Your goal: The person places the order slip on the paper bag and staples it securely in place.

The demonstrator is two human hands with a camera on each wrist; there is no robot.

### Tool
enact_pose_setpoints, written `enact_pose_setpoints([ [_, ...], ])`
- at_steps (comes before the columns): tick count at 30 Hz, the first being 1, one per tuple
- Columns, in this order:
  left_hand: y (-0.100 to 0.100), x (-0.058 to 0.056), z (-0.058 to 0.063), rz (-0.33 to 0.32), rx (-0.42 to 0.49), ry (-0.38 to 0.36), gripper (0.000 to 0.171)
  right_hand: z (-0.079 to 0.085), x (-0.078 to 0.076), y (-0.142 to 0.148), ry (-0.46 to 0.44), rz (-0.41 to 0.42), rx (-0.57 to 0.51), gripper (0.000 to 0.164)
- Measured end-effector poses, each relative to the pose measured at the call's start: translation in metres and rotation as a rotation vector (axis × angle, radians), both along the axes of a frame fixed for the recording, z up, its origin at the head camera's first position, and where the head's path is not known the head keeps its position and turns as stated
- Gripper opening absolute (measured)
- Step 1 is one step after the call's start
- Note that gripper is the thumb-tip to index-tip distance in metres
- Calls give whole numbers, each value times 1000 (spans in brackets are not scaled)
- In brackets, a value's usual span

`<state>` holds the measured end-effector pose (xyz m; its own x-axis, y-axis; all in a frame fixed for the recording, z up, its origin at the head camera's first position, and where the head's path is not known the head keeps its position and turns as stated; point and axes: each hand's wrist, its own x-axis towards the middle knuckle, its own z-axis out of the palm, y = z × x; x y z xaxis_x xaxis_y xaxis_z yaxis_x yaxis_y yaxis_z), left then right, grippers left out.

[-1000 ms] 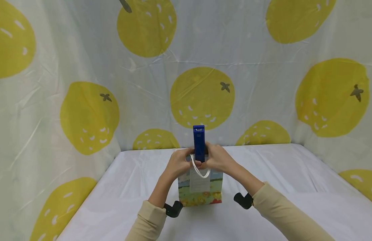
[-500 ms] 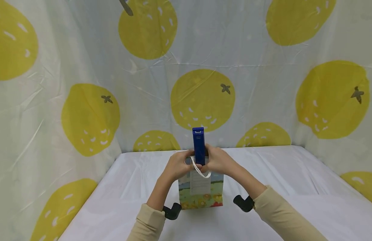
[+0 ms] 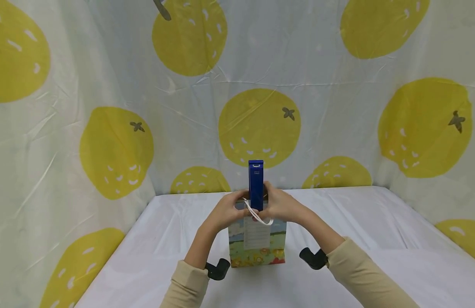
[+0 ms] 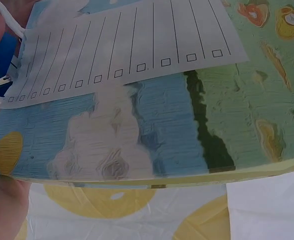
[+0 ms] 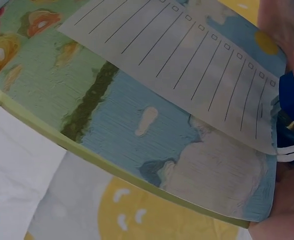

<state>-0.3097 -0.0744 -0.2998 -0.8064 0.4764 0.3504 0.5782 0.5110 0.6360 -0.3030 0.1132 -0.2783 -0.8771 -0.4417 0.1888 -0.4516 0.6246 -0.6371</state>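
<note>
A blue stapler [image 3: 256, 184] stands out over the top edge of a paper gift bag [image 3: 237, 241] with a painted landscape. My left hand [image 3: 225, 210] grips the stapler from one side, fingers behind the bag's top. From the other side my right hand [image 3: 284, 206] holds it too, the two thumbs close together at its near end. A white cord handle [image 3: 257, 216] loops down in front. On the bag's front hangs a lined paper sheet with checkboxes [image 4: 132, 42]. In the right wrist view the stapler's blue body [image 5: 291, 100] meets the sheet's top edge.
The bag is on a table with a white cloth [image 3: 176, 248]. Behind and at the sides hangs a pale curtain [image 3: 326, 115] with large yellow fruit prints. Black wrist mounts [image 3: 218, 269] show below both hands.
The stapler has shifted slightly to the right. The cord handle swings slightly right at its lower end. Both hands keep their hold.
</note>
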Motion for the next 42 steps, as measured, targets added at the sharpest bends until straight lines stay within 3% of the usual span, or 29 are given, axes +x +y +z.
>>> enact_pose_setpoints([
  [4, -1, 1, 0, -12, 17, -1, 54, 1, 0, 3, -17, 84, -56, 86],
  [8, -1, 2, -1, 0, 13, -14, 55, 3, -1, 7, -82, 150, -120, 73],
  [16, -1, 2, -2, 43, -25, -3, 55, 6, -2, 7, -67, 59, -203, 69],
  [22, -3, 0, -4, 46, -19, -17, 61, 7, -1, 4, -50, 39, -348, 66],
  [28, -4, -2, -6, 14, 36, -5, 66, 4, -4, 5, 89, 94, -483, 62],
  [32, -5, -5, -8, -1, 92, 10, 54, 3, -6, 7, 148, 120, -562, 62],
  [37, -6, -7, -11, -36, 189, 43, 36, 4, -5, 10, 147, 78, -592, 61],
  [42, -9, -7, -17, -11, 241, 74, 27, 3, -4, 14, 123, 43, -623, 62],
])
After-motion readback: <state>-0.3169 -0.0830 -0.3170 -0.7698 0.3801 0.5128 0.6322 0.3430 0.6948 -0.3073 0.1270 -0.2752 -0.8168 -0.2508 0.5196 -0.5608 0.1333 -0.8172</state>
